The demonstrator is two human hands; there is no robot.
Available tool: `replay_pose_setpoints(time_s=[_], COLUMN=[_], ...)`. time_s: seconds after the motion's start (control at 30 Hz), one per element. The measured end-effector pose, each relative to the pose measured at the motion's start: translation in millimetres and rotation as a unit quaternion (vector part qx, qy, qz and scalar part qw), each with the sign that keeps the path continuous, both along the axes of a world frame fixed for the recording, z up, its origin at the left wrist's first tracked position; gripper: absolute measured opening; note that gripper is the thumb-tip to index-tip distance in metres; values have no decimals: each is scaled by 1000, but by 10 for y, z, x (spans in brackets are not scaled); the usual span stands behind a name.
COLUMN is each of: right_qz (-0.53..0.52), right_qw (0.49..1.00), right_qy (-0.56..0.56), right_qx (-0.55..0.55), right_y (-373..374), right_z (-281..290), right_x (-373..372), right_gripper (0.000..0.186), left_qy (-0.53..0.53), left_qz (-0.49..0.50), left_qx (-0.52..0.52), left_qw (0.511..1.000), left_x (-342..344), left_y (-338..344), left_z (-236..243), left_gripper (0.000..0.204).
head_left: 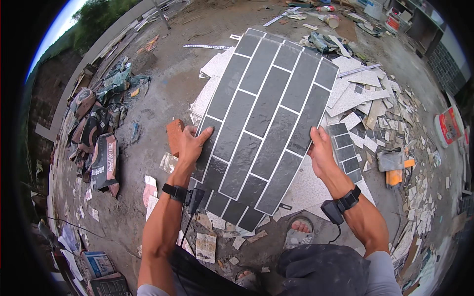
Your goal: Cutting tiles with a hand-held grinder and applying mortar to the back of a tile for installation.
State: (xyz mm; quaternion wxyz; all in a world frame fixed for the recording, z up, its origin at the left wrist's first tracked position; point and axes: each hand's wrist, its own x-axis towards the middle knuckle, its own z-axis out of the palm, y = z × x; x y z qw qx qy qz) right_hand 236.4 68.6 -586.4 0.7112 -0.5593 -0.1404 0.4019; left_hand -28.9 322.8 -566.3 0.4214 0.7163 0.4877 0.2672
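Two bare hands held a dark grey, brick-patterned rectangular panel with white joint lines (pixel 266 106) above pale speckled slabs (pixel 307 190), fingers of the left hand (pixel 188 145) and right hand (pixel 323 154) pinching opposite edges. Similar facing already covered a far-right wall (pixel 444 63); this panel, apparently, was not yet placed.

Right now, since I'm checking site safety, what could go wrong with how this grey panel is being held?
The brick-patterned grey panel might slip and crack, since the left hand and right hand grip it bare at its side edges. If dropped, it could hit the bare toes below. Broken tile pieces scattered on the ground may also cut feet or upset footing.
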Motion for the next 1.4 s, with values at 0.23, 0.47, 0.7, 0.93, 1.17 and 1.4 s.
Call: replay_pose_setpoints(time_s=[0.23,0.47,0.7,0.93,1.17,1.4], right_qz=[-68,128,354,447,462,413], right_qw=[919,756,636,639,653,671], right_qy=[-387,-635,-683,-625,-595,-607], right_qx=[-26,-97,-56,-39,-76,-101], right_y=[847,1454,1699,1785,1945,1874], right_z=[1152,1401,292,-657,-1376,-1812], right_x=[960,86,-827,-1165,-1411,-1412], right_gripper=[35,38,41,39,37,32], left_qy=[-80,-251,-288,-301,-288,-272], left_qz=[-31,6,117,174,183,172], left_qx=[-60,-409,-589,-645,-657,-675], left_qw=[995,877,746,680,672,664], left_x=[327,428,275,54,-96,-119], left_y=[-901,-2207,-3078,-3350,-3349,-3298], left_z=[-121,-850,-1402,-1684,-1917,-2077], left_gripper=[45,58,67,69,75,71])
